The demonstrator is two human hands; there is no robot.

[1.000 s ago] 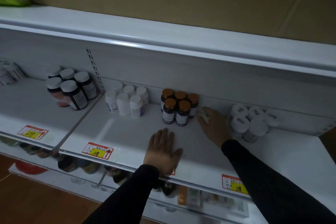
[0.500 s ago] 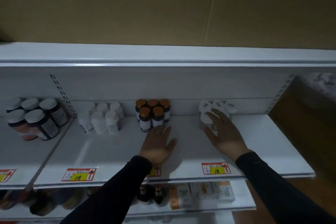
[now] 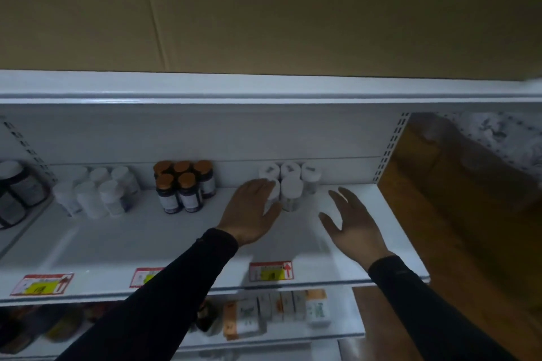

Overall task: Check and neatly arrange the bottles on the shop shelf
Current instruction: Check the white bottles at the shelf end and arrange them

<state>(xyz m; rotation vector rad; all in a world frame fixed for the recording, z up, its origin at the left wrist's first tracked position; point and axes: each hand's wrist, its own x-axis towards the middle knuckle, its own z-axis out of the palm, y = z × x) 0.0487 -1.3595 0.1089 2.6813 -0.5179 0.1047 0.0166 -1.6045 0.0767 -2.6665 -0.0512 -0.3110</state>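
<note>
the left hand (image 3: 252,211) is now lying against the white-capped bottles (image 3: 289,184) at the shelf (image 3: 176,240) back, off the orange-capped group (image 3: 184,184); the right hand (image 3: 356,221) is hovering beside them. fingers of both are staying straight, gripping nothing. squaring them well is calling for gentle, even pressure from both sides.

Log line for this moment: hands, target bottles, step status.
left hand: open, fingers against white-capped bottles | right hand: open, apart from them | orange-capped bottles: untouched | step: straightening group
</note>
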